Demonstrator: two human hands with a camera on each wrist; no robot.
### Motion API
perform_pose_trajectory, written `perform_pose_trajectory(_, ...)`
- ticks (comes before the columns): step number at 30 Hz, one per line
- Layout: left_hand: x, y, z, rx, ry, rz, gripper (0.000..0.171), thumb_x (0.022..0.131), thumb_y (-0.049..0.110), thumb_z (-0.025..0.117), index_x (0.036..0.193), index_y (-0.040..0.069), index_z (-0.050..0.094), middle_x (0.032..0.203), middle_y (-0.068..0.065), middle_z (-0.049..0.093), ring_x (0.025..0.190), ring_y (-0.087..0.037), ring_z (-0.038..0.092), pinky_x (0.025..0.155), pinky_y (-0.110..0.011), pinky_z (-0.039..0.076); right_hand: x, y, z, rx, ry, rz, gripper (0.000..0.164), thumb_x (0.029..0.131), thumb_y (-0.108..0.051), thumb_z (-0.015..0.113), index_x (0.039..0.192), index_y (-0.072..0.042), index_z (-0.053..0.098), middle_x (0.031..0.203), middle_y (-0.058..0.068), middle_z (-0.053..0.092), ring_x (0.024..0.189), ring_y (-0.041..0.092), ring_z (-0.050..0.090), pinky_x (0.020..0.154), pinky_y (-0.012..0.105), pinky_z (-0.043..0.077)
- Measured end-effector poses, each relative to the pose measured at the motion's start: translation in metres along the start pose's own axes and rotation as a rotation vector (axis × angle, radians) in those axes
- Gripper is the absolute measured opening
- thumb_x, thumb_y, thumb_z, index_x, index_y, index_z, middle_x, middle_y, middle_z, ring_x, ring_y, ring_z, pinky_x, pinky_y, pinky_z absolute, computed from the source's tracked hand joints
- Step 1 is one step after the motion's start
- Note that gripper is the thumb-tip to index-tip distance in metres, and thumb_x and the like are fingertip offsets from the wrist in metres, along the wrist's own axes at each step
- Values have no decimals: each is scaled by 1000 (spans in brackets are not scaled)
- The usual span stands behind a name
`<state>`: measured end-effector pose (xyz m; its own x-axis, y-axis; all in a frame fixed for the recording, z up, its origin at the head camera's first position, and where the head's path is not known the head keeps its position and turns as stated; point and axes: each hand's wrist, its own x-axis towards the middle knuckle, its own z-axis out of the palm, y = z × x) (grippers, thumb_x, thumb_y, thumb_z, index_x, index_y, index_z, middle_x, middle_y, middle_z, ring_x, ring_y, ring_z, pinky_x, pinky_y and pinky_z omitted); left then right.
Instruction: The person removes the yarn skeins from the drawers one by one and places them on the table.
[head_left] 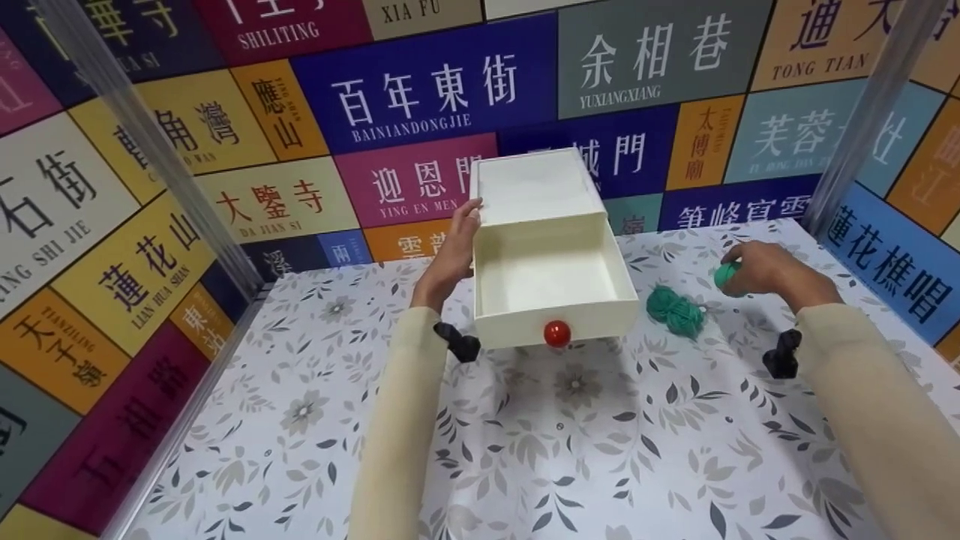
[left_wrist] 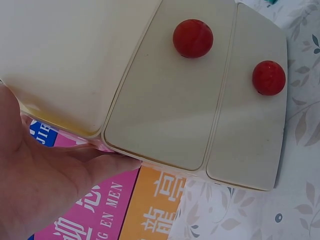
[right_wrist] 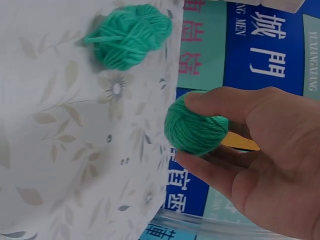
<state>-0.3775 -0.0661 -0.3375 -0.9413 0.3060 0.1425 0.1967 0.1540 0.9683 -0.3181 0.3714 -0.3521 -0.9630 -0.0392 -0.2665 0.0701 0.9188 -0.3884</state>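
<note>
1. In the head view, two hands and two pale sleeves are seen, with two small black mounts, one by each wrist.
2. One white box is seen on one flowery tablecloth. One drawer is pulled out of it, and on its front one round red knob is shown.
3. The left side of the box is touched by the left hand, and the hand is not wrapped round anything.
4. Two bits of green yarn are seen to the right of the box. One small yarn ball is held by the right hand, above the cloth. One looser yarn bundle is laid on the cloth, between the box and that hand.
5. Behind the table, many bright name signs are shown on the wall.
6. In the left wrist view, two drawer fronts are seen side by side, with one red knob on each, so two knobs are counted. The fingers of the left hand are laid nearly straight along the box's side. One tiny green speck is cut off at the top edge; it may be yarn, but it is too small to tell.
7. In the right wrist view, the one yarn ball is pinched between thumb and fingers. The one loose bundle is seen apart from it, on the cloth.
</note>
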Motion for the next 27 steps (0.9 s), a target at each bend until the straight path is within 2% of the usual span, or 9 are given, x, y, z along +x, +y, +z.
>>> perform_pose_trajectory(3, 0, 0, 0, -6, 5, 2, 48, 109, 42, 26, 155, 27, 24, 158, -16, 30, 130, -39, 53, 98, -55, 55, 2, 8, 6, 2, 20, -11, 63, 88, -19, 69, 136, 15, 47, 131, 41, 49, 100, 40, 55, 84, 51, 54)
perform_pose_trajectory(7, 0, 0, 0, 6, 2, 6, 49, 109, 42, 26, 155, 26, 23, 158, -15, 29, 129, -38, 52, 98, -58, 54, 2, 17, 17, 33, 49, -22, 67, 90, -19, 66, 137, 21, 40, 131, 44, 46, 111, 53, 52, 91, 60, 51)
perform_pose_trajectory(11, 0, -1, 0, 19, -10, 7, 50, 109, 43, 25, 156, 26, 21, 158, -15, 29, 129, -38, 52, 99, -58, 53, 1, 29, 28, 102, 83, -19, 73, 92, -23, 64, 138, 25, 33, 133, 47, 40, 121, 61, 43, 98, 67, 44)
perform_pose_trajectory(15, 1, -1, 0, 26, -7, 20, 50, 110, 42, 25, 156, 24, 22, 158, -15, 29, 131, -37, 51, 101, -55, 53, 3, 42, 38, 174, 107, 6, 78, 93, -31, 64, 141, 21, 32, 138, 46, 36, 126, 60, 38, 105, 67, 39)
perform_pose_trajectory(20, 0, -1, 1, 14, 2, 11, 49, 109, 41, 26, 155, 25, 23, 157, -16, 31, 130, -37, 52, 99, -55, 54, 5, 54, 50, 318, 103, 65, 88, 93, -42, 67, 147, 15, 28, 145, 42, 32, 130, 54, 37, 109, 64, 36)
perform_pose_trajectory(23, 0, 0, 1, 7, 1, 1, 49, 109, 42, 26, 155, 26, 22, 156, -16, 33, 129, -38, 54, 97, -56, 55, 6, 59, 57, 386, 96, 81, 89, 92, -43, 67, 148, 13, 27, 147, 40, 32, 131, 51, 39, 108, 61, 39)
perform_pose_trajectory(27, -1, -1, 0, 0, -6, -4, 49, 109, 43, 26, 155, 28, 22, 155, -17, 34, 127, -38, 55, 97, -55, 55, 5, 63, 64, 405, 93, 79, 88, 92, -42, 68, 150, 11, 27, 149, 40, 31, 133, 52, 38, 110, 60, 38)
